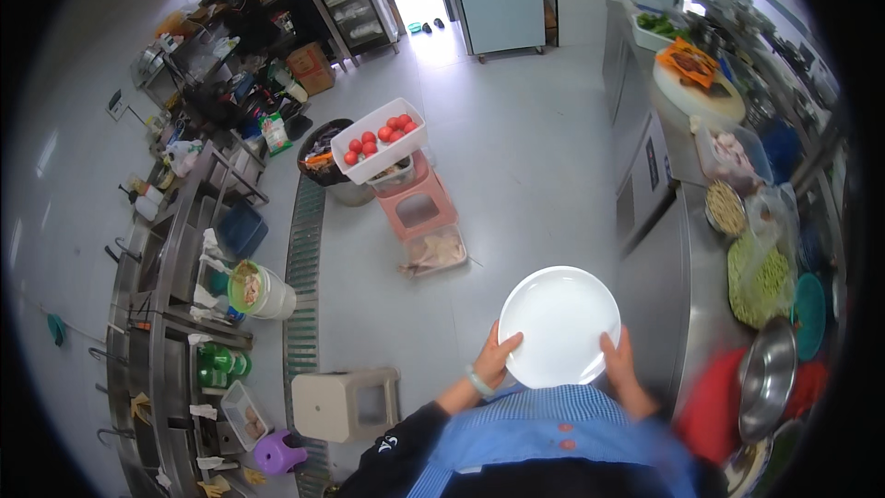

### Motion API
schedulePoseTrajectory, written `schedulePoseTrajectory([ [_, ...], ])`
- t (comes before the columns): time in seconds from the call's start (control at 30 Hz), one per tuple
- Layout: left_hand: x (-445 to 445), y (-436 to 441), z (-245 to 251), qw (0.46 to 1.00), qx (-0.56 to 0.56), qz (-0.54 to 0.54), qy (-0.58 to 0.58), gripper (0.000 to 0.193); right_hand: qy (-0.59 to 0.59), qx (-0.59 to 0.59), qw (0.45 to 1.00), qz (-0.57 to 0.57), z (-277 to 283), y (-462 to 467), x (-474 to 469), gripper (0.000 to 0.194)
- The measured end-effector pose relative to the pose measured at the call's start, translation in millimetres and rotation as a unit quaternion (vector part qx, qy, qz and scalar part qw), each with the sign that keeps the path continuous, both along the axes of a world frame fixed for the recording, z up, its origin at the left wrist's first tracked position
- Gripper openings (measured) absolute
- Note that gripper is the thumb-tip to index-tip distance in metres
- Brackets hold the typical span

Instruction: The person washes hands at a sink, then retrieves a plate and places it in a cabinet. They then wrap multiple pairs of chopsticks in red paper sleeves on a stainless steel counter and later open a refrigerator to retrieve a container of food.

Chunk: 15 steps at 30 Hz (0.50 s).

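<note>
In front of my blue checked apron, a round white plate (560, 325) is held level between both hands. My left hand (492, 362) grips its left rim, thumb on top, a pale bangle on the wrist. On the opposite rim, my right hand (622, 366) holds the plate the same way. The plate bears nothing on its face. Beyond it on the floor lies a clear plastic box (435, 249) with what looks like raw poultry, beside a pink plastic stool (418, 204). A white tub (380, 142) of tomatoes is stacked past the stool.
On the right runs a steel counter (700, 249) with a bowl of peanuts (725, 208), green vegetables (760, 277) and a steel bowl (767, 380). A beige stool (346, 404), a purple stool (278, 453) and a white bucket (276, 296) stand left, near the sinks and floor drain (302, 270).
</note>
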State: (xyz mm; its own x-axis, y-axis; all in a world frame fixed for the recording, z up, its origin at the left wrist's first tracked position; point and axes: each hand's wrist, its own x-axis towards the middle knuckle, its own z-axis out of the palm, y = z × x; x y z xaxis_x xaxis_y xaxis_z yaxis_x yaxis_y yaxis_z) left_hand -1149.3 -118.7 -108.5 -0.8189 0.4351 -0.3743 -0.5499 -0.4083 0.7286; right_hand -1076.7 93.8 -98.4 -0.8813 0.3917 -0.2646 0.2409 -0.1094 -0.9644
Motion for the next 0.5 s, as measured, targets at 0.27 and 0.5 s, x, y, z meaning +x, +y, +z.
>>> schedulePoseTrajectory([
  [0.27, -176, 20, -13, 0.995, 0.007, 0.100, 0.014, 0.051, -0.015, -0.105, 0.977, 0.188, -7, 40, -224, 0.061],
  [0.5, -312, 24, 14, 0.981, -0.011, 0.195, 0.014, 0.049, -0.008, -0.182, 0.939, 0.292, 12, 44, -423, 0.063],
])
